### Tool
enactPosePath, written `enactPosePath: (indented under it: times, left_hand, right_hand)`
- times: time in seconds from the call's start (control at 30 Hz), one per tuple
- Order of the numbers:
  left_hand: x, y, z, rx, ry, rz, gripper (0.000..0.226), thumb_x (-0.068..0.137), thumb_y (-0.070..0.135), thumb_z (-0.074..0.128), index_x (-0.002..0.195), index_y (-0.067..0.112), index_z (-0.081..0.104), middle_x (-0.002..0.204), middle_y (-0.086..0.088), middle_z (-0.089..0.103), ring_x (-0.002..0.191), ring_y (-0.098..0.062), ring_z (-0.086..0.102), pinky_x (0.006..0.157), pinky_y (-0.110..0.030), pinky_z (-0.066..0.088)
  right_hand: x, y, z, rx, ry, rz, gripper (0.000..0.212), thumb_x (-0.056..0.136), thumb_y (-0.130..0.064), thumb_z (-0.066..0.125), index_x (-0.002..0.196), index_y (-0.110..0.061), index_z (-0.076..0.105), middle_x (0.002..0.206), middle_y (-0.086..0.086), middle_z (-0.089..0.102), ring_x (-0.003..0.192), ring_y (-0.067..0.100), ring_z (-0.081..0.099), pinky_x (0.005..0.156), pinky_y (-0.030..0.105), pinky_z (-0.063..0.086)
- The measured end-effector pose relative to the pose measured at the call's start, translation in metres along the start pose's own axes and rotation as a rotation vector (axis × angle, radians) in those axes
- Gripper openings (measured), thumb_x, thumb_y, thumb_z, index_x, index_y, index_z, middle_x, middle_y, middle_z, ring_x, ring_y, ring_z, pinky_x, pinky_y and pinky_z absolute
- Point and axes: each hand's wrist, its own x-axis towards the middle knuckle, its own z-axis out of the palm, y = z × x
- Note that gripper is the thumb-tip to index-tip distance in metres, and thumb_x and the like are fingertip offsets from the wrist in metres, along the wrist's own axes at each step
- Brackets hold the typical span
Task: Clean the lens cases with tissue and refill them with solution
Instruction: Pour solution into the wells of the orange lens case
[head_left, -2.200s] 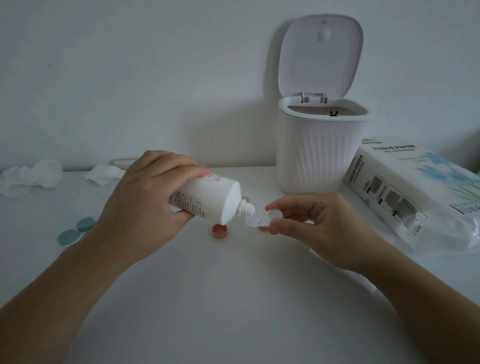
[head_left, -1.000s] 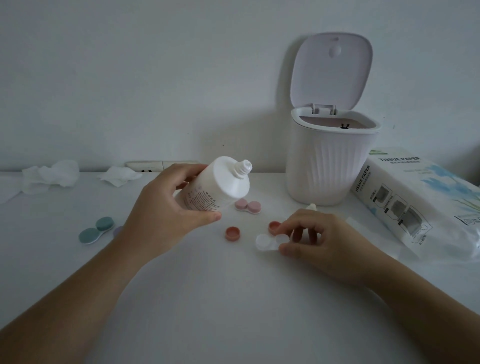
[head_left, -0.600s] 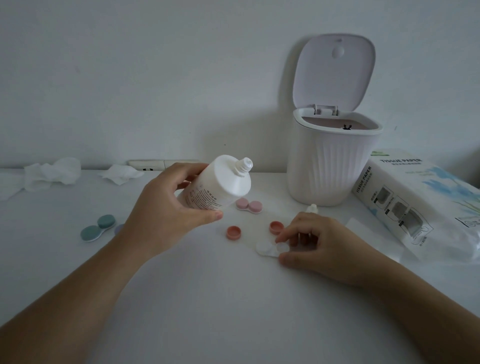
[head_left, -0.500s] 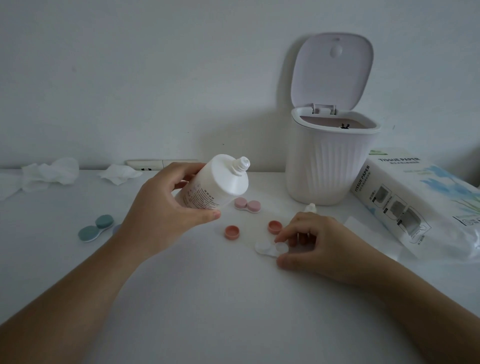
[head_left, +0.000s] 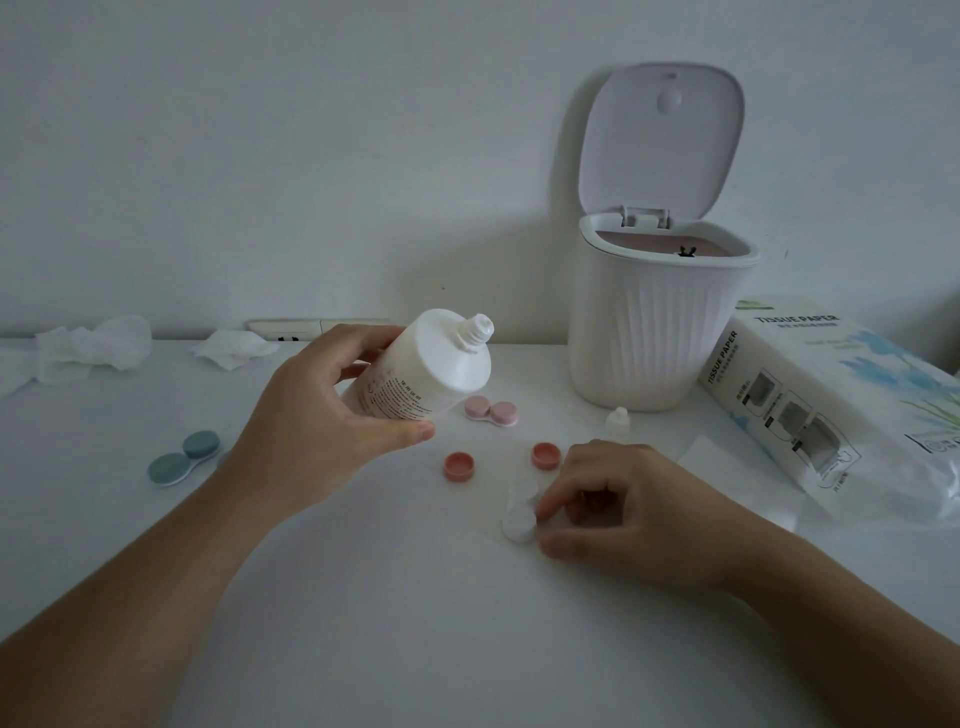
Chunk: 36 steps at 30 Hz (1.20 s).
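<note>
Gripping a white solution bottle (head_left: 415, 376) round its body, the left hand (head_left: 317, 441) tilts it above the table (head_left: 363, 623), its uncapped nozzle pointing up and right. The right hand (head_left: 639, 509) rests on the table, fingers curled, one fingertip touching the clear open lens case (head_left: 521, 512) lying just left of it. Two orange-pink caps (head_left: 460, 466) lie loose nearby, the second cap (head_left: 546, 455) beside the right hand. Two more cases are capped: a pink case (head_left: 491, 411) under the bottle's nozzle end and a teal case (head_left: 183, 458) far left. A small white bottle cap (head_left: 617, 420) stands by the open-lidded bin (head_left: 654, 332). Two crumpled tissues (head_left: 93, 348) lie at the back; one tissue pack (head_left: 831, 410) at right.
</note>
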Motion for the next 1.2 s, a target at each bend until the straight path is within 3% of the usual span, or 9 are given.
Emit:
enactPosePath:
  times: [0.1,0.23,0.33,0.5,0.8,0.87,0.97,1.03,1.2]
  left_hand:
    - [0.001,0.001,0.000,-0.004,-0.005,0.008,0.069,0.060,0.023,0.095,0.118,0.045,0.063,0.117,0.028,0.065,0.111,0.004,0.061,0.090,-0.012,0.044]
    - [0.001,0.002,-0.001,-0.008,-0.009,0.010,0.070,0.060,0.023,0.096,0.119,0.042,0.064,0.118,0.027,0.066,0.112,0.003,0.061,0.093,-0.015,0.045]
    - [0.001,0.002,0.000,-0.003,-0.006,0.012,0.070,0.060,0.024,0.097,0.119,0.041,0.064,0.117,0.026,0.066,0.111,0.003,0.061,0.094,-0.015,0.045]
    - [0.001,0.005,-0.001,0.002,-0.021,0.012,0.069,0.061,0.021,0.095,0.122,0.036,0.065,0.118,0.022,0.067,0.113,0.000,0.061,0.097,-0.021,0.047]
    - [0.001,0.003,-0.001,0.006,-0.016,0.021,0.069,0.061,0.022,0.095,0.120,0.040,0.065,0.117,0.024,0.066,0.112,0.002,0.061,0.094,-0.018,0.045]
    - [0.000,0.002,-0.001,0.009,-0.012,0.028,0.069,0.061,0.022,0.095,0.119,0.041,0.064,0.117,0.025,0.066,0.112,0.002,0.061,0.094,-0.017,0.045]
    - [0.000,0.003,0.002,0.009,-0.009,0.048,0.070,0.061,0.021,0.095,0.119,0.042,0.063,0.118,0.026,0.065,0.113,0.002,0.060,0.094,-0.017,0.044]
    - [-0.001,0.003,0.004,0.008,-0.006,0.065,0.070,0.061,0.019,0.096,0.120,0.041,0.064,0.119,0.025,0.065,0.114,0.001,0.060,0.096,-0.018,0.044]
    - [0.000,0.001,0.002,0.012,-0.002,0.106,0.071,0.062,0.020,0.096,0.123,0.037,0.064,0.123,0.023,0.065,0.116,-0.002,0.060,0.097,-0.015,0.047]
  right_hand:
    - [0.001,-0.005,0.005,-0.018,-0.020,-0.050,0.014,0.082,-0.036,0.080,0.095,-0.031,0.077,0.076,-0.005,0.061,0.086,-0.007,0.055,0.075,0.009,0.038]
    - [0.003,-0.004,0.007,0.040,0.123,-0.054,0.012,0.082,-0.027,0.080,0.092,-0.031,0.075,0.075,-0.005,0.058,0.072,0.012,0.054,0.065,0.019,0.043]
    - [0.007,0.003,0.009,0.008,0.181,0.029,0.021,0.083,-0.029,0.078,0.102,-0.034,0.073,0.078,-0.007,0.057,0.067,0.009,0.052,0.063,0.014,0.039]
    - [0.012,0.006,0.013,-0.033,0.101,0.070,0.029,0.083,-0.039,0.074,0.111,-0.038,0.069,0.081,-0.010,0.057,0.071,0.006,0.054,0.067,0.014,0.041]
    - [0.014,0.004,0.013,0.024,0.103,0.101,0.017,0.080,-0.039,0.077,0.095,-0.033,0.072,0.080,-0.007,0.060,0.068,0.008,0.054,0.069,0.031,0.049]
    - [0.013,0.003,0.011,0.054,0.131,0.118,0.017,0.078,-0.039,0.078,0.092,-0.032,0.072,0.083,-0.007,0.064,0.068,0.008,0.055,0.067,0.028,0.049]
    - [0.012,0.002,0.006,0.096,0.221,0.142,0.013,0.077,-0.035,0.080,0.084,-0.030,0.071,0.086,-0.014,0.072,0.062,-0.001,0.054,0.059,0.013,0.043]
    - [0.010,0.000,0.001,0.153,0.282,0.154,0.013,0.076,-0.029,0.082,0.079,-0.028,0.070,0.077,-0.019,0.071,0.058,-0.004,0.056,0.057,0.008,0.041]
    - [0.007,-0.004,-0.004,0.271,0.309,0.183,0.017,0.077,-0.023,0.084,0.080,-0.022,0.067,0.070,-0.004,0.074,0.057,0.002,0.057,0.058,0.011,0.044]
